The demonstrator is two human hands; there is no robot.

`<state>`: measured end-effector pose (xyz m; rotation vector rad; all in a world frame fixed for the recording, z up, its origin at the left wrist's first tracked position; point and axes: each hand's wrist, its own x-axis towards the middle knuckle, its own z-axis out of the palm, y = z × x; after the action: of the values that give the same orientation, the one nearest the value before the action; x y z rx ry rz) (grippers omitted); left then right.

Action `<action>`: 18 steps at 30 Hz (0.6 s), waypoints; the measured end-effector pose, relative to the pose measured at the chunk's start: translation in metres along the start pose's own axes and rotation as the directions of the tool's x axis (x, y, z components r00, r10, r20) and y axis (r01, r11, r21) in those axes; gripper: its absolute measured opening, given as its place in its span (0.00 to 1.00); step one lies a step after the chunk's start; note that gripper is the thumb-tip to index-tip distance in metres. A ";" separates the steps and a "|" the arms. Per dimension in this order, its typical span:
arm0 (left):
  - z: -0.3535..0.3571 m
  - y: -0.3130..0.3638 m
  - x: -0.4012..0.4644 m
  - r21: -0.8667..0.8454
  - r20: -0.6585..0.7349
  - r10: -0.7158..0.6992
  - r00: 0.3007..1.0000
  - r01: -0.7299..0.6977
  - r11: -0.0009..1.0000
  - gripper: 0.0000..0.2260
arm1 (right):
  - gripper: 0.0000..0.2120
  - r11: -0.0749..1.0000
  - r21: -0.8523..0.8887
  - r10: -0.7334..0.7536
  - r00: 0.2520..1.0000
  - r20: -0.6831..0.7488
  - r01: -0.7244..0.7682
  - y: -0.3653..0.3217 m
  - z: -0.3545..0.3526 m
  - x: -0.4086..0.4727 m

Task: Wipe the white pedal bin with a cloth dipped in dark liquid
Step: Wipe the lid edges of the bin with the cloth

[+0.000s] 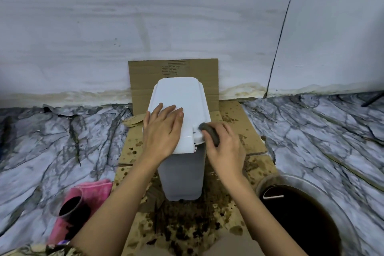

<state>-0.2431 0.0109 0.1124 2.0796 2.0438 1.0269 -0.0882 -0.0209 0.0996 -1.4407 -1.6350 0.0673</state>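
Bin (182,172) is stood upright; lid pressed by flat open left hand (162,131), dark cloth (209,132) gripped in right hand (225,145), pedal hidden.

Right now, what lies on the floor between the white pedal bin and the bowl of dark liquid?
In the head view, only stained cardboard lies between the white pedal bin and the bowl of dark liquid; the right hand with the cloth hangs above that stretch.

On the bin (182,110), the left hand (162,133) lies flat on its lid while the right hand (225,147) presses a dark cloth (209,131) to its near right corner.
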 end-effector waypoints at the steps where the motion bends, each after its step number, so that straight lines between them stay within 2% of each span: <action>1: 0.000 0.000 0.000 0.005 -0.003 -0.001 1.000 0.001 1.000 0.20 | 0.11 1.000 -0.021 0.016 1.000 -0.011 -0.016 0.001 -0.003 0.003; 6: 0.001 -0.001 0.000 0.021 -0.005 0.000 1.000 0.001 1.000 0.20 | 0.08 0.970 -0.151 -0.187 0.981 0.051 0.192 -0.012 -0.009 0.005; 10: 0.000 0.001 0.000 0.025 -0.002 -0.002 1.000 0.002 1.000 0.24 | 0.07 0.966 -0.156 -0.181 0.968 0.172 0.208 -0.015 -0.012 0.007; 12: 0.000 0.002 0.000 0.028 -0.004 -0.005 1.000 0.005 1.000 0.22 | 0.08 0.965 -0.161 -0.169 0.962 0.215 0.205 -0.016 -0.012 0.010; 14: 0.000 0.002 0.000 0.025 -0.008 -0.006 1.000 0.006 1.000 0.21 | 0.07 0.969 -0.154 -0.164 0.967 0.193 0.195 -0.021 -0.011 0.013; 18: 0.000 0.000 0.001 0.014 -0.013 -0.007 1.000 0.007 1.000 0.21 | 0.05 0.978 -0.155 -0.134 0.990 0.036 0.138 -0.021 -0.010 0.015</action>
<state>-0.2433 0.0113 0.1128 2.0766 2.0690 1.0298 -0.0960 -0.0206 0.1265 -1.4452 -1.7883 -0.1251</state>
